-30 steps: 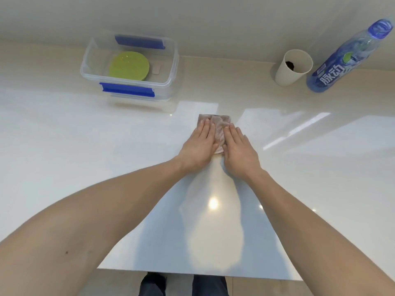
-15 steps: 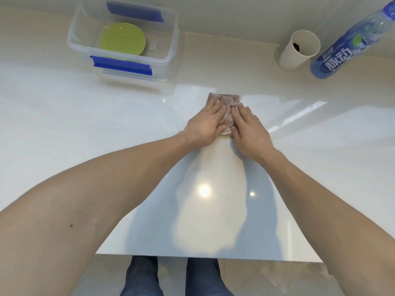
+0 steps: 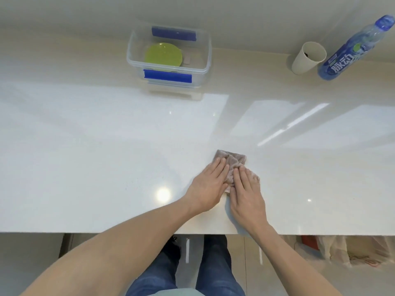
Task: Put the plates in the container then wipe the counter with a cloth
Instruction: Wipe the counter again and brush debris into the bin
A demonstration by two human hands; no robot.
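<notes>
A crumpled grey-pink cloth [image 3: 233, 160] lies on the glossy white counter [image 3: 96, 157], near its front edge. My left hand [image 3: 208, 184] and my right hand [image 3: 248, 193] press flat on the cloth side by side, fingers together, covering its near half. A clear plastic container [image 3: 205, 58] with blue clips stands at the back of the counter, and a green plate [image 3: 163, 54] lies flat inside it, with a small pale item beside the plate.
A white paper cup [image 3: 307, 58] and a blue-labelled bottle [image 3: 350, 56] stand at the back right by the wall. The counter's front edge runs just behind my wrists; my legs in jeans and the floor show below it.
Both hands pulled the cloth back toward me, from mid-counter to near the front edge. The view also tilted, so the container now appears farther off.
</notes>
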